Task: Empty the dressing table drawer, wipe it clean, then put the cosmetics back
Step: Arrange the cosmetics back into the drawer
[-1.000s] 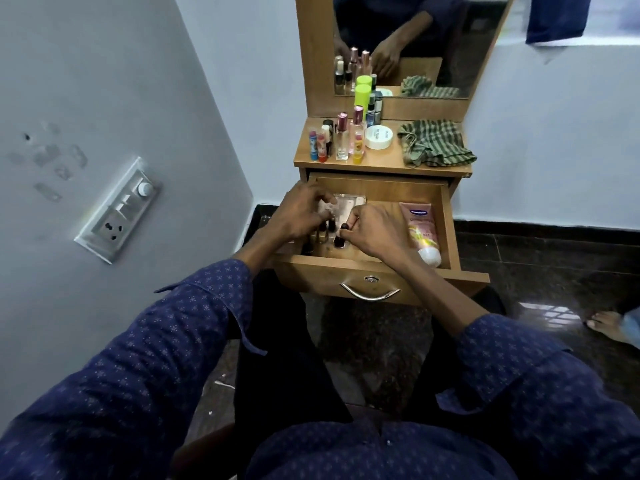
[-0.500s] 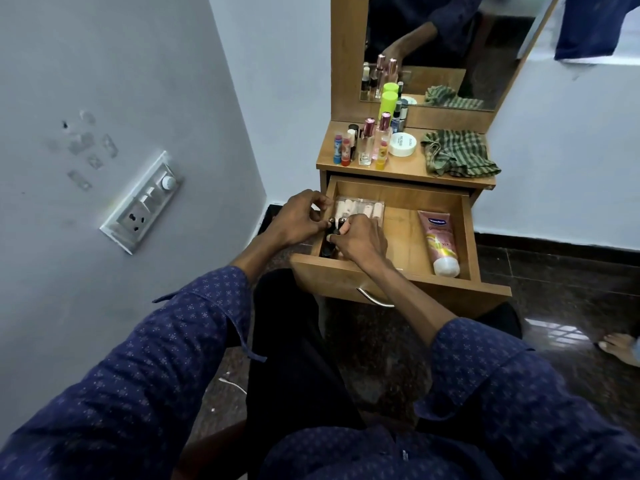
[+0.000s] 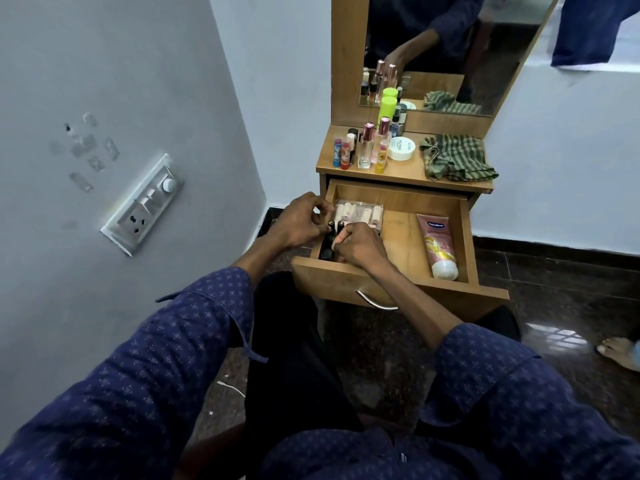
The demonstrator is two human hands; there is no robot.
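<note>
Standing against the far wall, a wooden dressing table [image 3: 405, 174] has its drawer [image 3: 398, 271] pulled out toward the person. On the surface above the drawer, a striped green cloth [image 3: 457, 161] lies crumpled at the right, and a group of bottles [image 3: 367, 147] stands at the left with a round white jar [image 3: 401, 148] just beside them. A mirror [image 3: 446, 50] rises behind.

Inside the drawer, a pink tube [image 3: 438, 245] lies along the right side, cap toward the near edge, well apart from both hands. At the far left corner sits a clear case [image 3: 360, 213] of pale sticks. Just near of it, in the near left corner, stand several dark lipsticks [image 3: 330, 233], and both hands meet over them.

The left hand [image 3: 298, 223] reaches over the drawer's left wall, fingers curled, thumb and fingertips pinched close by the top of one dark lipstick; whether it actually grips it I cannot tell. The right hand [image 3: 360, 245] comes over the near wall, knuckles up, fingers closed in a loose fist around something among the lipsticks; what it has hold of is hidden under the fingers. The two hands are almost touching, with the lipstick tops showing between them.
</note>
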